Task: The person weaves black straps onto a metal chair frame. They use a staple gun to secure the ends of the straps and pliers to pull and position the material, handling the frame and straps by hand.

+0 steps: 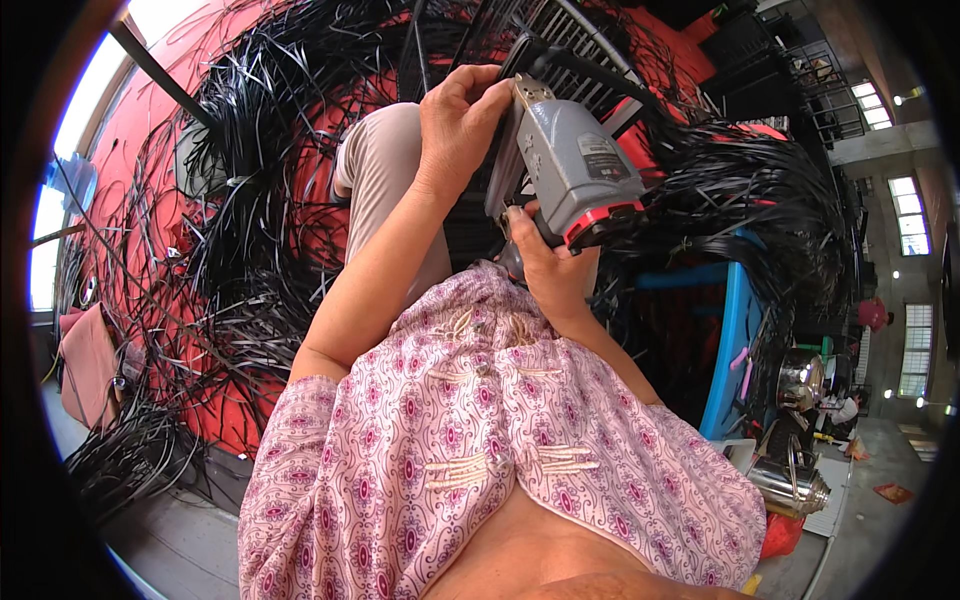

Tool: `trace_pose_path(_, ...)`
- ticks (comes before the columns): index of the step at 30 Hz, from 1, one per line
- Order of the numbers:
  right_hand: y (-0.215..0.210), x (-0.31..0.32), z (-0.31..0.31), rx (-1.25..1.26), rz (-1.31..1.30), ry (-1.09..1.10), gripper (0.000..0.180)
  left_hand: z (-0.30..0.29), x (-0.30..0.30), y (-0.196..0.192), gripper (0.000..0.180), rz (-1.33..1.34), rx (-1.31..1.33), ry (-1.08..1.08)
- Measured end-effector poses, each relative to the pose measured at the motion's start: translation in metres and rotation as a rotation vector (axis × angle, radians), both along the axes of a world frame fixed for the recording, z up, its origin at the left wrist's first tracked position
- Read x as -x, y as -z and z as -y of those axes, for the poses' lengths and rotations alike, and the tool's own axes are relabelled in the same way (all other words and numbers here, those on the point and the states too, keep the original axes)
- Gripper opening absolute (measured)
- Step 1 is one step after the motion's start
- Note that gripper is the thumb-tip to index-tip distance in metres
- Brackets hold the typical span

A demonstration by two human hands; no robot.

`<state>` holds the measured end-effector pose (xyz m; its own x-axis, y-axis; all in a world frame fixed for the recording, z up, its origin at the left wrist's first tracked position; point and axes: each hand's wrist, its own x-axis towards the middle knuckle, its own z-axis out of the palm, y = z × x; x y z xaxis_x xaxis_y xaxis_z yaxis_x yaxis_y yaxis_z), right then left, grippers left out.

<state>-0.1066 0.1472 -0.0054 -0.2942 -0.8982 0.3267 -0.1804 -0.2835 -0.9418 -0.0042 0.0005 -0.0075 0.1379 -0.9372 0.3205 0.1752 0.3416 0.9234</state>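
My right hand (548, 268) is closed around the near end of a grey staple gun (575, 150) with a red end cap. Its thumb shows on the left side, while the other fingers are mostly hidden behind the tool. The gun's metal nose (533, 92) points away from me, up against a dark frame with slats (580, 45). Close beside that nose, my left hand (462, 125) has its fingers curled and its thumb stretched to the frame's edge. Whatever lies between those fingertips is too small to make out.
Bundles of flat black strips (740, 190) hang at the right, and more strips (255, 110) lie heaped on the red surface (225, 410) at the left. A blue crate (728, 350) stands by my right side, with a steel flask (790, 485) nearer. A pinkish bag (88, 362) lies far left.
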Motion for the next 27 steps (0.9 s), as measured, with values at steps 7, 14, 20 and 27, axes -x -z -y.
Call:
trace_pose_path(7, -0.012, 0.005, -0.005, -0.038, 0.063, 0.003, 0.017, -0.001, -0.003, -0.001, 0.034, 0.015, 0.006, 0.0)
trace_pose_path(14, -0.055, 0.04, -0.033, 0.021, 0.252, 0.132, 0.012, -0.001, 0.001, 0.0, 0.021, -0.255, -0.033, 0.117)
trace_pose_path(20, -0.065, 0.129, -0.047, 0.125, 0.183, 0.307, 0.011, -0.03, -0.017, 0.03, 0.016, 0.038, -0.027, 0.065)
trace_pose_path(27, -0.052, 0.175, -0.063, 0.136, 0.266, 0.488, 0.017, -0.103, -0.028, 0.081, 0.021, 0.254, -0.118, 0.181)
